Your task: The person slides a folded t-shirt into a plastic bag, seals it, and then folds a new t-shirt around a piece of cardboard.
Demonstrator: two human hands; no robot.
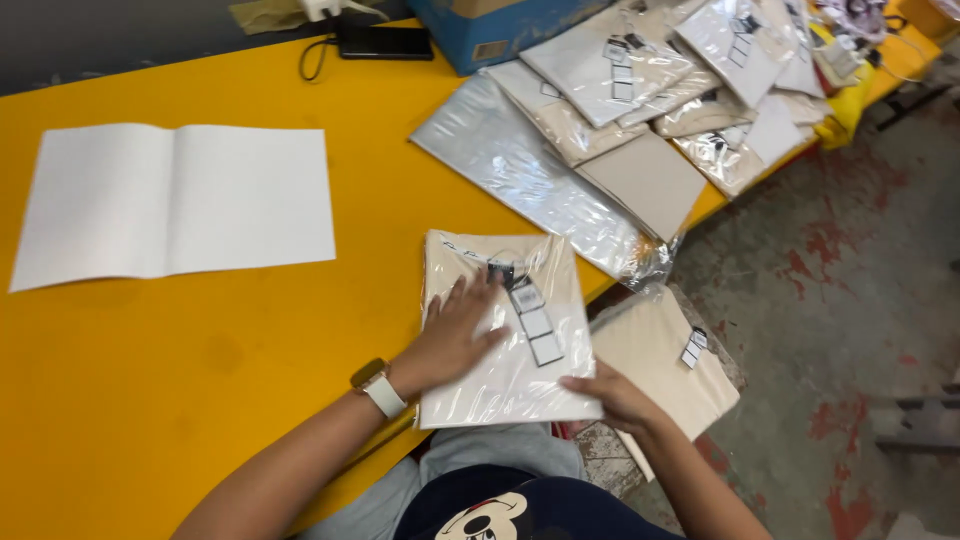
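Observation:
A folded beige garment in a clear plastic bag [545, 290] lies at the near edge of the yellow table [200, 380], with tags showing through the plastic. My left hand [455, 335] rests flat on the bag, fingers spread. My right hand [610, 395] grips the bag's lower right corner at the table edge. A watch is on my left wrist.
A second bagged beige garment [665, 360] sits below the table edge to the right. A white folded sheet [175, 200] lies on the table's left. Several bagged garments [620, 70], empty clear bags [530, 175] and a grey card [645, 180] are piled at the back right by a blue box [480, 35]. A phone [383, 42] lies at the back.

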